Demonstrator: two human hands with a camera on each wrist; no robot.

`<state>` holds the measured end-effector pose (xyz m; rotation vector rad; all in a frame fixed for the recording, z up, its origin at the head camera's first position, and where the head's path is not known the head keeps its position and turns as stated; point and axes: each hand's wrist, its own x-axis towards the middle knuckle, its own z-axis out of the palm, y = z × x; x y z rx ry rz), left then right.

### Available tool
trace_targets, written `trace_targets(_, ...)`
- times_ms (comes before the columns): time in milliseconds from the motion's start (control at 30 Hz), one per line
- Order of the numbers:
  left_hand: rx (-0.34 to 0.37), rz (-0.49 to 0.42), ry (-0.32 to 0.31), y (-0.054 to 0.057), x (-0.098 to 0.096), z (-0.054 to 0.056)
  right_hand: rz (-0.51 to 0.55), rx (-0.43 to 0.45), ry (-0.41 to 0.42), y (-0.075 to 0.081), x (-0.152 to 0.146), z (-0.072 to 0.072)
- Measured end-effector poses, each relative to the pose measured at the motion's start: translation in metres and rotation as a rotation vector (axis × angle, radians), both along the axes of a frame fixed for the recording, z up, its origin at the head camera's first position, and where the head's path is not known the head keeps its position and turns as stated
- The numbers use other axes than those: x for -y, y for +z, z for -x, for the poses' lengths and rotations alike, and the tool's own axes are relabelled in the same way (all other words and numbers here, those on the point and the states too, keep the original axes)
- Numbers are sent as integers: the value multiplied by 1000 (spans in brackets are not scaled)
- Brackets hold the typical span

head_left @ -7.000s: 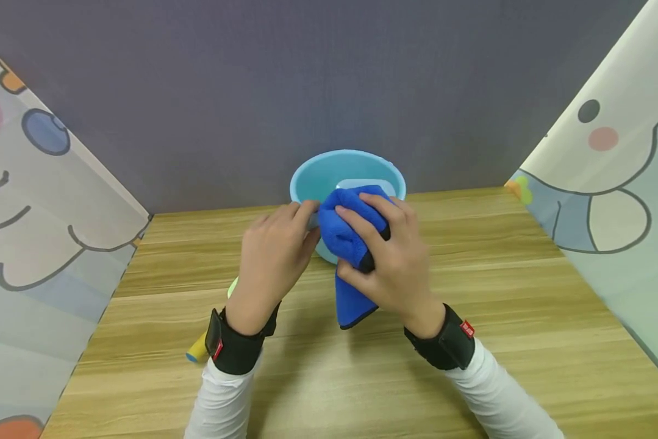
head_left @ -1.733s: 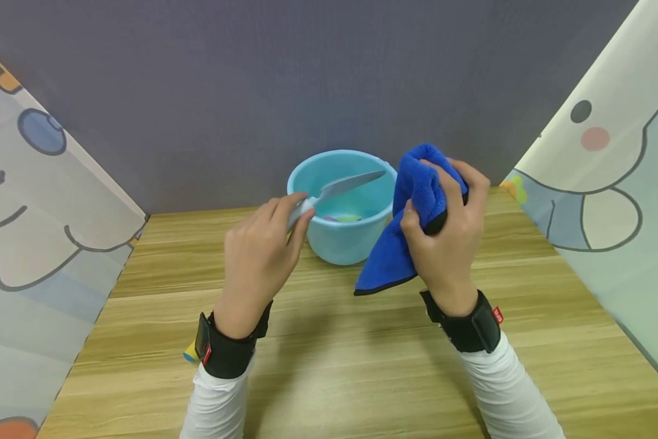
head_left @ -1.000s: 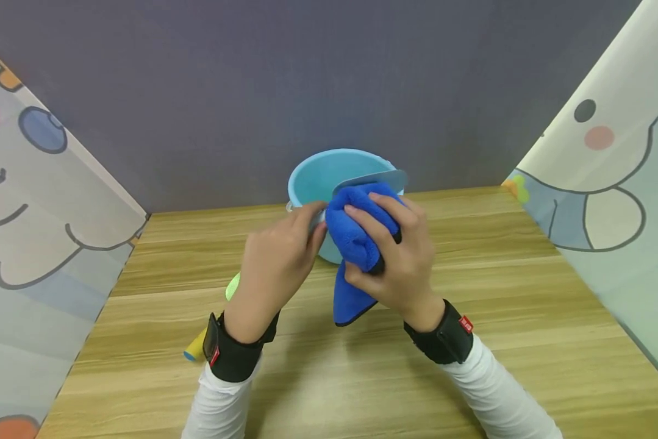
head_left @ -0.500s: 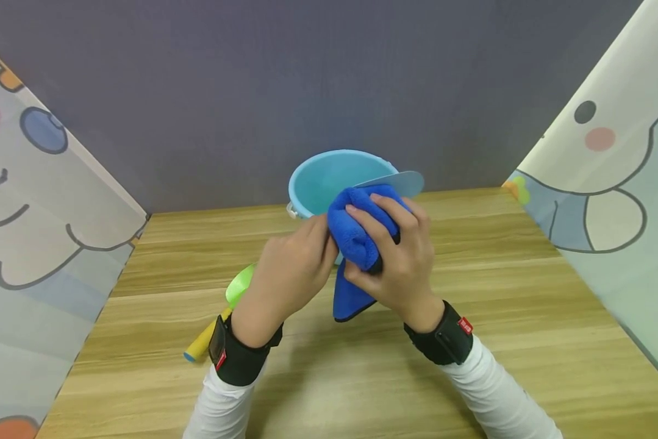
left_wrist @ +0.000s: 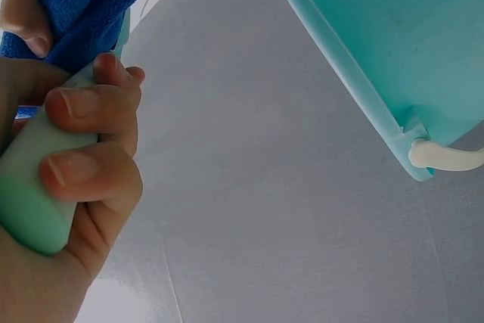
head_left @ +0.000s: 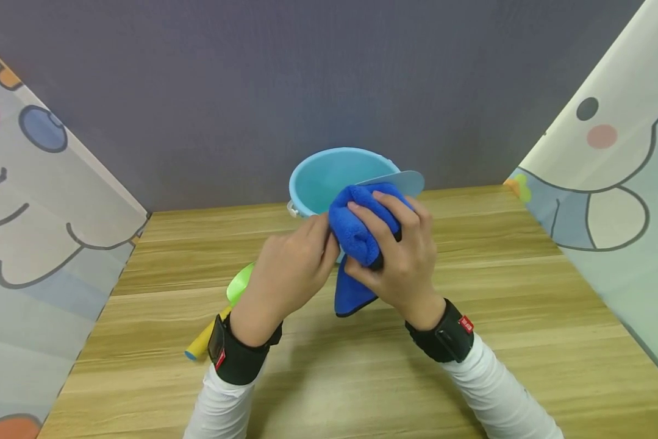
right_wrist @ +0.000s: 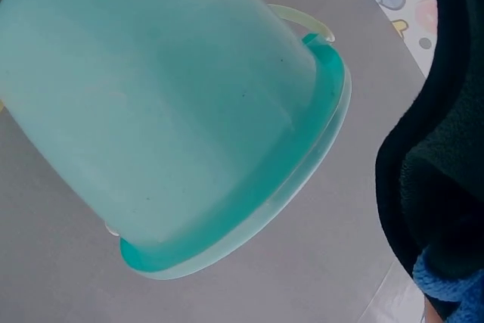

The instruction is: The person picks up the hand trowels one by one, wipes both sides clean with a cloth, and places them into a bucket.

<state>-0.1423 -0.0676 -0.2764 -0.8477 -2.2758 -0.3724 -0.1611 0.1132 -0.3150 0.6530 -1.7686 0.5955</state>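
Note:
Over the front of a light blue bucket [head_left: 318, 183], my right hand [head_left: 397, 262] holds a bunched blue towel [head_left: 353, 228] with black edging around a knife. The rounded tip of the pale blue knife blade [head_left: 408, 182] sticks out past the towel on the right; the rest of the blade is covered. My left hand [head_left: 293, 262] grips the knife's handle [left_wrist: 34, 187], pale with a green end, as the left wrist view shows. Its knuckles are against the towel. A loose towel corner hangs below my right hand. The right wrist view shows mostly the bucket and the towel's dark edge [right_wrist: 393, 164].
On the wooden table [head_left: 471, 378], left of my left forearm, lie a bright green rounded piece [head_left: 239, 281] and a yellow handle [head_left: 203, 342] with a blue end, partly hidden by my wrist. A grey panel [head_left: 329, 79] stands behind the bucket.
The right hand, which held the towel off to the right, has come back onto the blade. Both towel and left hand now meet near the handle, and the blade tip shows farther right.

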Motion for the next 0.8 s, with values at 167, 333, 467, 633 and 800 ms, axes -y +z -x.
trace_targets(167,-15,5,-18,0,0,1,4,-14,-23,0,-1,2)
trace_targets(333,-35,0,-32,0,0,1,8,-34,-29,0,-1,2)
trace_targets(467,-45,-4,-34,0,0,1,9,-37,-33,1,-1,1)
trace_targets(633,-48,-9,-37,0,1,2,8,-33,-41,1,-1,1)
trace_targets(800,-48,-19,-45,0,1,2,10,-32,-52,1,-1,1)
